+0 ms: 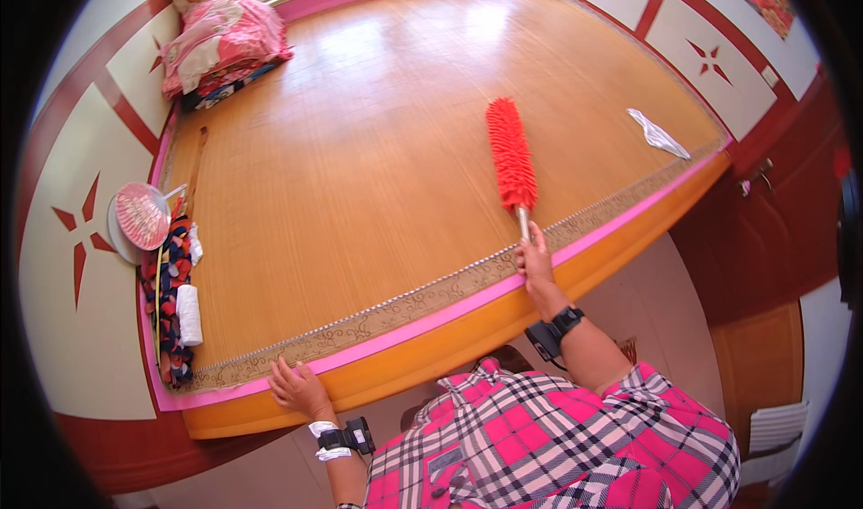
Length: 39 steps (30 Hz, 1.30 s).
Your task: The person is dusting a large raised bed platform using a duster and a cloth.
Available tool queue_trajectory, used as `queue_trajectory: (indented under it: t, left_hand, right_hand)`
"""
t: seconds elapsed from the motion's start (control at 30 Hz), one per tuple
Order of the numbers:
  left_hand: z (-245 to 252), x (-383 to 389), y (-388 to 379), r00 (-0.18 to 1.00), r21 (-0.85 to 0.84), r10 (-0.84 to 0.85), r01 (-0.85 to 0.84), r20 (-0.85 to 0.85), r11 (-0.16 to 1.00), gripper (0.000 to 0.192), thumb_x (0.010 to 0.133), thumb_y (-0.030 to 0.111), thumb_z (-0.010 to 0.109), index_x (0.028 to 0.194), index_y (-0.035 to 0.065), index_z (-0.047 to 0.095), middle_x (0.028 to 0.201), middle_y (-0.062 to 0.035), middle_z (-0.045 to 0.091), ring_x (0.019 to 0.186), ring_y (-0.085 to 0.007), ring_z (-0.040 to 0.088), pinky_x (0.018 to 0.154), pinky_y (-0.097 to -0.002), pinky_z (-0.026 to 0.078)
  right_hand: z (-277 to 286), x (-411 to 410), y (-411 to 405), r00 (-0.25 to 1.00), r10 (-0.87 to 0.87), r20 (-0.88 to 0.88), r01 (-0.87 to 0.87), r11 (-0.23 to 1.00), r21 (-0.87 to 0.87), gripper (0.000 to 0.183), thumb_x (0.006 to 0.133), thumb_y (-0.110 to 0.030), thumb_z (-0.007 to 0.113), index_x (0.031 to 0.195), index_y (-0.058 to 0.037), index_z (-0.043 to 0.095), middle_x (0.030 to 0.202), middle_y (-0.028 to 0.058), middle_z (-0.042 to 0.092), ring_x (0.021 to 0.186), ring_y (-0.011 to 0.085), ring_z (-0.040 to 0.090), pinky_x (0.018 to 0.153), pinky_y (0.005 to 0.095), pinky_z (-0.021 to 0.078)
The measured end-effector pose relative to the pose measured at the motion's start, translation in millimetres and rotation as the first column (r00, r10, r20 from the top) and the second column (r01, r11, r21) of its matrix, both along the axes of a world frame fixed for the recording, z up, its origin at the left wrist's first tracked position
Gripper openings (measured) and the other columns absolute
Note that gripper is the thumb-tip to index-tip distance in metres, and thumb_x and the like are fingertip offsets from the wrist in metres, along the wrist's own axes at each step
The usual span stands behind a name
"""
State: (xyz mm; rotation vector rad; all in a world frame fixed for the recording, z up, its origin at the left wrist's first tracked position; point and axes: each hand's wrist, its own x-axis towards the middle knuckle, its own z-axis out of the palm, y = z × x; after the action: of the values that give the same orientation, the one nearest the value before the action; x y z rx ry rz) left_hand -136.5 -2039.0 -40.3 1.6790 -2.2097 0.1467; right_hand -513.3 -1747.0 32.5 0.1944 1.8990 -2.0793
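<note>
My right hand (537,264) grips the metal handle of a red microfiber duster (512,155). The duster's shaggy head points away from me over the wood-toned mat (350,192) on a broad raised platform; whether it touches the mat I cannot tell. My left hand (297,387) rests with fingers apart on the platform's near edge, over the patterned border and pink trim (418,330). It holds nothing. To the right of the duster, a crumpled white cloth (657,135) lies near the mat's corner.
Folded bedding under a pink cover (226,40) is stacked at the far left. Along the left wall are a pink fan (142,215), a white roll (190,315), a dark patterned cloth (176,253) and a thin brown stick (197,165). A reddish-brown door (768,205) stands right.
</note>
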Motion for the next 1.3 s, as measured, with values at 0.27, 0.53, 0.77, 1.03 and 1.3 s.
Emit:
queue_trajectory:
  t: [0.27, 0.53, 0.77, 1.03, 1.3]
  left_hand:
    - [-5.4, 3.2, -4.8, 0.999, 0.023, -0.006, 0.007, -0.038, 1.0, 0.04, 0.087, 0.034, 0.054, 0.123, 0.0162, 0.051, 0.134, -0.0021, 0.046, 0.125, -0.0265, 0.038, 0.1, -0.053, 0.026]
    - [-3.3, 1.5, -0.7, 0.991, 0.052, -0.054, 0.061, -0.122, 0.997, 0.037, 0.086, 0.032, 0.055, 0.12, 0.0174, 0.052, 0.132, -0.0025, 0.048, 0.125, -0.0262, 0.038, 0.1, -0.0546, 0.025]
    - [-5.1, -4.1, -2.8, 0.99, 0.029, -0.043, 0.047, -0.135, 0.998, 0.036, 0.085, 0.03, 0.055, 0.119, 0.0176, 0.053, 0.131, -0.0016, 0.048, 0.126, -0.0264, 0.037, 0.101, -0.0556, 0.024]
    - [-11.0, -9.8, -1.7, 0.988, 0.033, -0.038, 0.043, -0.149, 0.999, 0.034, 0.084, 0.031, 0.056, 0.116, 0.0171, 0.055, 0.131, -0.0005, 0.049, 0.124, -0.0263, 0.04, 0.099, -0.0538, 0.026]
    - [-13.9, -10.1, -3.7, 0.994, 0.035, -0.051, 0.054, -0.093, 0.998, 0.037, 0.086, 0.031, 0.054, 0.119, 0.0159, 0.055, 0.131, -0.0011, 0.05, 0.122, -0.0274, 0.042, 0.099, -0.0515, 0.027]
  right_hand:
    - [-7.3, 64.2, 163.8, 0.861, -0.502, -0.085, 0.508, 0.857, 0.09, 0.049, 0.092, -0.019, 0.047, 0.138, -0.0244, 0.032, 0.07, -0.0015, 0.047, 0.047, 0.0035, 0.036, 0.037, 0.0168, 0.0276]
    - [-9.2, 81.4, 237.6, 0.628, -0.778, -0.015, 0.777, 0.628, -0.051, 0.045, 0.091, -0.019, 0.048, 0.134, -0.0211, 0.035, 0.067, -0.001, 0.042, 0.047, 0.0052, 0.037, 0.036, 0.0189, 0.0288]
    - [-5.6, 90.5, 131.4, 0.82, -0.19, -0.54, 0.323, 0.932, 0.163, 0.046, 0.093, -0.016, 0.052, 0.136, -0.0127, 0.038, 0.076, -0.0021, 0.049, 0.057, 0.0048, 0.044, 0.047, 0.0191, 0.038]
    - [29.2, 132.7, 14.6, 0.321, 0.821, -0.473, -0.43, 0.571, 0.699, 0.046, 0.084, -0.01, 0.056, 0.129, -0.0165, 0.049, 0.109, 0.0154, 0.061, 0.093, 0.0312, 0.061, 0.079, 0.037, 0.0491]
    - [6.6, 148.1, 10.2, 0.177, 0.924, -0.338, -0.601, 0.374, 0.706, 0.042, 0.084, -0.015, 0.058, 0.126, -0.0184, 0.052, 0.108, 0.0159, 0.061, 0.095, 0.0321, 0.06, 0.082, 0.0384, 0.0485]
